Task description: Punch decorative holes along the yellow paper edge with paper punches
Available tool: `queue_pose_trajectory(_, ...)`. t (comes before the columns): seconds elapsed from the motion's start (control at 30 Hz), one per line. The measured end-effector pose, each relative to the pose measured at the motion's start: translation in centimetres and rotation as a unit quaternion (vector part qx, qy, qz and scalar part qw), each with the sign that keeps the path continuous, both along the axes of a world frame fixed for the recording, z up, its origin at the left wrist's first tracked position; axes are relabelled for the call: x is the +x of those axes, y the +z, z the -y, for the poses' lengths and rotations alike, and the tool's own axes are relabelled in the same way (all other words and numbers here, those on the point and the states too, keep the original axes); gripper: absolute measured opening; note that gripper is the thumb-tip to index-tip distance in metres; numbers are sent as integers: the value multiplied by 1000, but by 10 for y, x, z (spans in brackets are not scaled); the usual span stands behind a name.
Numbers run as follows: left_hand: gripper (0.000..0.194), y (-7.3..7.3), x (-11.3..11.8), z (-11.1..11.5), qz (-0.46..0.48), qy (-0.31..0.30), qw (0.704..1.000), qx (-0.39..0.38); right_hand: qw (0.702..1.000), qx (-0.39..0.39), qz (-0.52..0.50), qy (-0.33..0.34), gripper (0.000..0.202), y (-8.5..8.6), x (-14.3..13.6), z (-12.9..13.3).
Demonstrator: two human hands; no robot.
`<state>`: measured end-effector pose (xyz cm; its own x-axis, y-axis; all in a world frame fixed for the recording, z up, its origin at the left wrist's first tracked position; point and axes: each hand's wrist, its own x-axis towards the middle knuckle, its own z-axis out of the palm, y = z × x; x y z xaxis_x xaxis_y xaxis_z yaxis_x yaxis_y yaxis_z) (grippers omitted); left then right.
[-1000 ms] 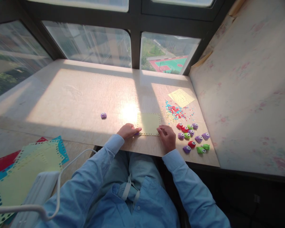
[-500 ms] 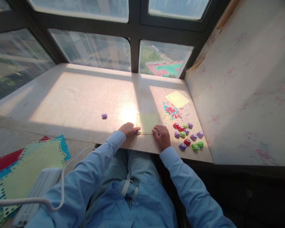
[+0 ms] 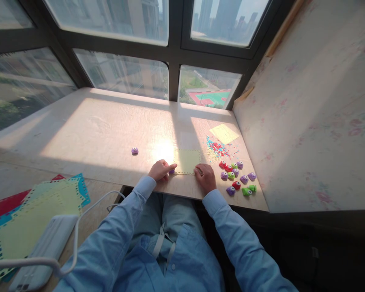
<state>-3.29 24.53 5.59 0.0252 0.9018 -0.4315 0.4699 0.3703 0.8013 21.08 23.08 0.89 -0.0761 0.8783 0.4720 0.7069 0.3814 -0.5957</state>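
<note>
A pale yellow sheet of paper [image 3: 187,161] with small holes punched along its edges lies in front of me. At its lower left corner, my left hand [image 3: 161,170] is closed with the thumb pressing on a small purple paper punch [image 3: 172,171], mostly hidden by the fingers. My right hand [image 3: 206,177] has its fingers curled at the lower right corner and pinches the paper's edge there. Another purple punch [image 3: 134,151] stands alone to the left.
Several red, green and purple punches [image 3: 236,185] stand at the right. Behind them are scattered confetti [image 3: 218,149] and a yellow paper piece [image 3: 224,134]. Punched coloured sheets [image 3: 33,221], a white power strip [image 3: 44,251] and its cable lie at the left. Windows border the back.
The camera view has tilted up slightly. My left thumb still presses at the paper's lower left corner, and my right hand keeps its place on the right corner.
</note>
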Motion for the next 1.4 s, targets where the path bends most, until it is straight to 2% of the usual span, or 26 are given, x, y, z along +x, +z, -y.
queue_pose_trajectory(0.13,41,-2,-3,2,21,45,998,26,1000,1,3,-2,13,1,0,0)
queue_pose_trajectory(0.27,33,0,-8,5,29,60,997,42,1000,4,0,0,13,1,0,-1)
queue_pose_trajectory(0.6,38,-5,-15,18,39,78,990,109,1000,2,-8,-2,16,1,2,-1)
queue_pose_trajectory(0.87,38,-2,-12,24,40,86,987,130,1000,14,-7,-5,18,2,1,-1)
queue_pose_trajectory(0.93,37,-1,-11,25,23,84,986,142,1000,16,-9,-9,19,2,1,-1)
queue_pose_trajectory(1.03,38,0,-12,27,-49,66,981,178,1000,15,-15,-12,20,1,1,-1)
queue_pose_trajectory(1.17,39,-1,-14,27,-177,-1,955,237,1000,10,-23,-12,19,1,2,-1)
queue_pose_trajectory(1.27,35,-2,-12,28,-208,-30,946,246,1000,5,-23,-17,20,1,2,-1)
queue_pose_trajectory(1.4,30,-2,-8,34,-244,-34,940,234,999,2,-24,-21,21,0,3,-1)
